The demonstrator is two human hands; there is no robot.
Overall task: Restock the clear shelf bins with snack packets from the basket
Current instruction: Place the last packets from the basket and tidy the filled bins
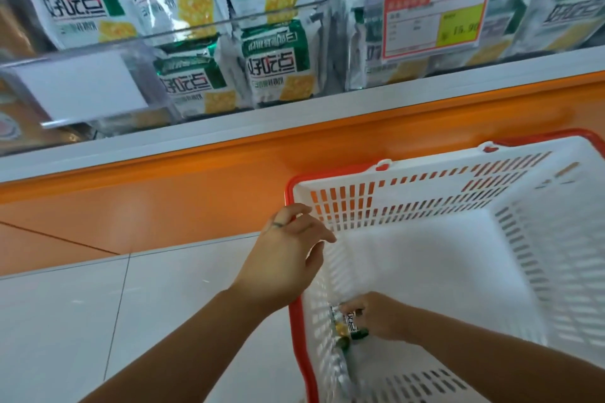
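Right hand (379, 317), nearest the lens, is down inside the basket (540, 255) with its fingers curled round a snack packet (349, 326), which sits low in the near-left corner against the slotted left wall. Only a crumpled strip of white, green and yellow film shows past the knuckles.

By the look of it the packet is light, soft and crackly, a glossy foil pouch that would slip under a flat press and crush if squeezed across the middle. A pinch along the sealed top edge or at a corner seems the safest hold, leaving the biscuit inside unstressed.

Left hand (288, 249) hangs at the far-left corner of the red rim, fingers loosely spread and holding nothing; whether it touches the rim I cannot tell.

Apart from that packet, the basket's smooth white floor shows nothing, and its walls are stiff moulded plastic cut with rows of slots. It stands on a pale tiled floor (98, 321) beside the glossy orange shelf base (163, 199). Above, the clear shelf bins (140, 46), hard and see-through, hold matching stocked packets (275, 59) standing and leaning; the right bin carries a red-framed price tag (432, 16).
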